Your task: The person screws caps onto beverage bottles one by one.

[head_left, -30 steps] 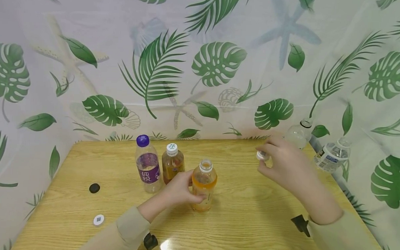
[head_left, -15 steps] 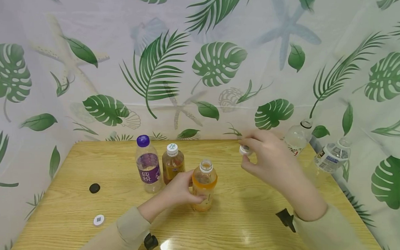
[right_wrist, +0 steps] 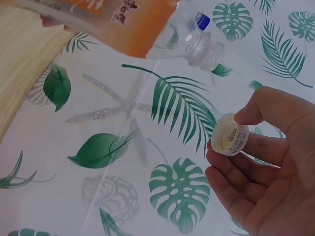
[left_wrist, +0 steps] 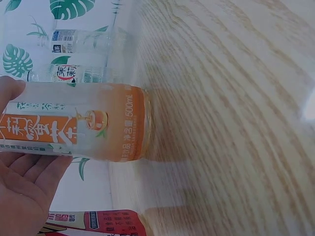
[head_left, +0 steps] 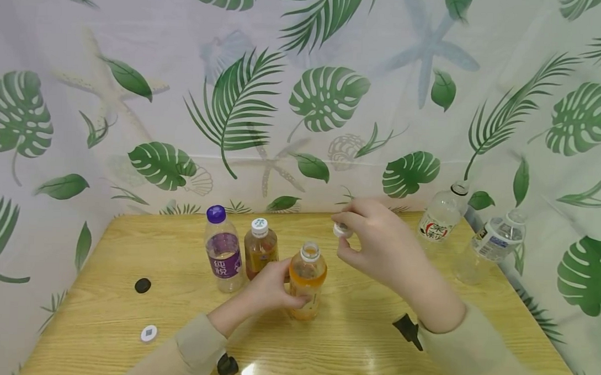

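My left hand (head_left: 272, 290) grips an uncapped plastic bottle (head_left: 309, 281) with an orange label, which stands upright on the table. In the left wrist view, its label (left_wrist: 44, 130) shows between thumb and fingers. To the right of the bottle and above the table, my right hand (head_left: 378, 242) pinches a white bottle cap (head_left: 341, 230) between thumb and fingers. The right wrist view shows the open side of the cap (right_wrist: 229, 135), with print on its rim, apart from the bare threaded bottle neck (right_wrist: 204, 49).
Left of the held bottle stand a white-capped brown drink bottle (head_left: 260, 247) and a purple-labelled bottle (head_left: 224, 256). Two uncapped clear bottles, one nearer the wall (head_left: 441, 212) and one nearer the edge (head_left: 497, 241), are at the right. A black cap (head_left: 142, 285) and a white cap (head_left: 148, 333) lie at left.
My right hand has moved left with the white cap, from near the clear bottles toward the orange-labelled bottle. My left hand has kept its grip in the same place.
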The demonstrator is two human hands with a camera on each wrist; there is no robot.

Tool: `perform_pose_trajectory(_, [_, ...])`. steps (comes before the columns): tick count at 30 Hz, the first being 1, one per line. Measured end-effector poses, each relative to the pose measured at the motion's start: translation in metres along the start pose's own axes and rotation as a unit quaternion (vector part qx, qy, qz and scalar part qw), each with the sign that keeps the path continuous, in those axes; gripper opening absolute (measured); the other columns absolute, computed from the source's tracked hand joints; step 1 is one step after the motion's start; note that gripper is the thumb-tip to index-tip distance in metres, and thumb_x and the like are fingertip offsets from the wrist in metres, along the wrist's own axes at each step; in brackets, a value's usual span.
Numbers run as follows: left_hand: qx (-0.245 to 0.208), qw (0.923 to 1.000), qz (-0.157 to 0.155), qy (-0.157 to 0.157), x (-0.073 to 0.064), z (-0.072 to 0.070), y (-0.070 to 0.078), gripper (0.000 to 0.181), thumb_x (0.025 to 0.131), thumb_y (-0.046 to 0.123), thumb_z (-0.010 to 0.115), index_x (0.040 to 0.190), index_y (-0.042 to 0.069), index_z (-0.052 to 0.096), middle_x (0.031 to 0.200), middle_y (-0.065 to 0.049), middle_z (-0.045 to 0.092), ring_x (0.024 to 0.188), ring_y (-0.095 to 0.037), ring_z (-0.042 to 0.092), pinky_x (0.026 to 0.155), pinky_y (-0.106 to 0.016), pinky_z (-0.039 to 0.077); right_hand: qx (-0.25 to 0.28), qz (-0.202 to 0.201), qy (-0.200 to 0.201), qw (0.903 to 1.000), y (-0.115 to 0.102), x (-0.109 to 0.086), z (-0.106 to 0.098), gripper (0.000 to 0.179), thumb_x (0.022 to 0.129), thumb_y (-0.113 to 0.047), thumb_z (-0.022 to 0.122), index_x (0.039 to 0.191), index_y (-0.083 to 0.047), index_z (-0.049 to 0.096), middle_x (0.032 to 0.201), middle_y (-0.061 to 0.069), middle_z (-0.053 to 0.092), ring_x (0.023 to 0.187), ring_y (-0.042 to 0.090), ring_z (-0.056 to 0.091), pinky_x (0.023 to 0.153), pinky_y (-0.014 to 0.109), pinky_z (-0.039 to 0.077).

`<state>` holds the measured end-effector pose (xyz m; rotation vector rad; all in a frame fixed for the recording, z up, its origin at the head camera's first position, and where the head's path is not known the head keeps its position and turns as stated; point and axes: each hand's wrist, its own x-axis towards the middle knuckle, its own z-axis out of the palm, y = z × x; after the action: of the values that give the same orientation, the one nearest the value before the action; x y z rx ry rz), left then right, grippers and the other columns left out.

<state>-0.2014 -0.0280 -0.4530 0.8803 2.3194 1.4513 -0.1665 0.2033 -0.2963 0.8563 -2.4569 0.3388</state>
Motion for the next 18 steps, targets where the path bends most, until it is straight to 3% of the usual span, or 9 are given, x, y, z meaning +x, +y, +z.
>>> perform_pose_trajectory(10, [0.007, 1.0, 0.003, -0.002, -0.002, 0.0, -0.001, 0.056, 0.085, 0.006, 0.084, 0.138, 0.007, 0.063, 0.132, -0.011, 0.075, 0.127, -0.029, 0.071, 0.111, -0.044, 0.058, 0.01, -0.031, 0.005, 0.9994, -0.016, 0.005, 0.01, 0.028, 0.077, -0.002, 0.081, 0.105, -0.003, 0.08, 0.099, 0.005, 0.071, 0.089, 0.021, 0.066, 0.074, 0.03, 0.06])
perform_pose_trajectory(18, [0.021, 0.9996, 0.017, -0.001, -0.002, 0.0, -0.002, 0.058, 0.086, 0.005, 0.083, 0.14, 0.005, 0.062, 0.131, -0.011, 0.075, 0.123, -0.029, 0.073, 0.107, -0.033, 0.058, 0.019, -0.048, -0.003, 0.9987, -0.026, 0.005, 0.018, 0.027, 0.077, -0.003, 0.084, 0.104, -0.002, 0.08, 0.1, 0.006, 0.071, 0.091, 0.021, 0.067, 0.077, 0.03, 0.061])
